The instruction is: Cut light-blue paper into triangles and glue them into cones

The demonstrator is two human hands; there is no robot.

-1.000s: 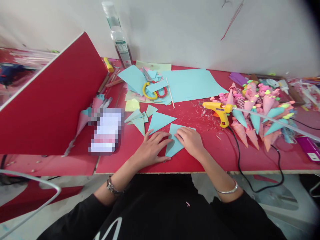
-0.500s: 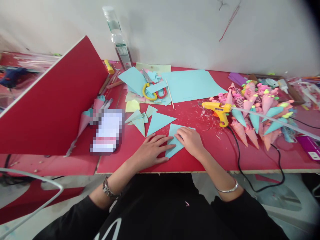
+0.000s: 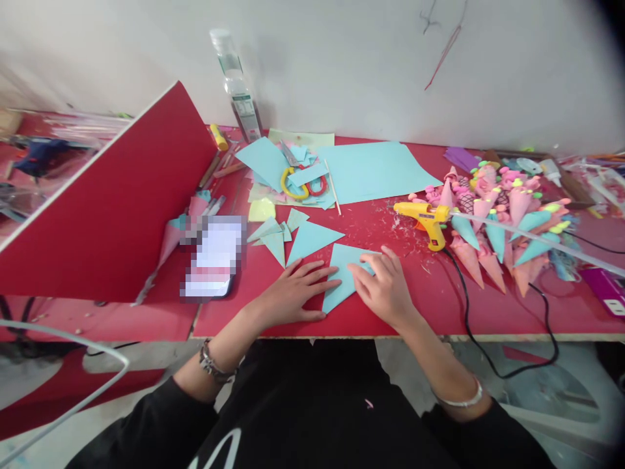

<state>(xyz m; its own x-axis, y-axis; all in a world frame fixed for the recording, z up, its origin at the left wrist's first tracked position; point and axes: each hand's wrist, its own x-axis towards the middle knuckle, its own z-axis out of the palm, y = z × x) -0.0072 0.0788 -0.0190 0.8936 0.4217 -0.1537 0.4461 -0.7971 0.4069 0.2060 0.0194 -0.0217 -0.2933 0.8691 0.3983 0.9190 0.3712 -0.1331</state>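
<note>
A sheet of light blue paper (image 3: 342, 260) lies flat near the table's front edge, folded or cut to an angular shape. My left hand (image 3: 297, 290) rests flat with spread fingers, its fingertips on the paper's left side. Over the right side of that sheet is my right hand (image 3: 383, 283), fingers loosely bent and apart, holding nothing that I can see. Whether its fingertips touch the paper I cannot tell. Just behind my left hand lies a blue paper triangle (image 3: 312, 240), with smaller greenish-blue paper pieces (image 3: 273, 241) beside it.
A yellow glue gun (image 3: 427, 221) lies at right by a pile of pink and blue paper cones (image 3: 488, 221). Scissors (image 3: 295, 182) rest among scraps near a large blue sheet (image 3: 375, 170). A phone (image 3: 215, 257), a red board (image 3: 122, 202) and a bottle (image 3: 244, 107) stand leftward.
My right hand has lifted slightly and shifted right, its fingers loosening from their press on the paper. My left hand stays on the sheet. The camera view has shifted a little.
</note>
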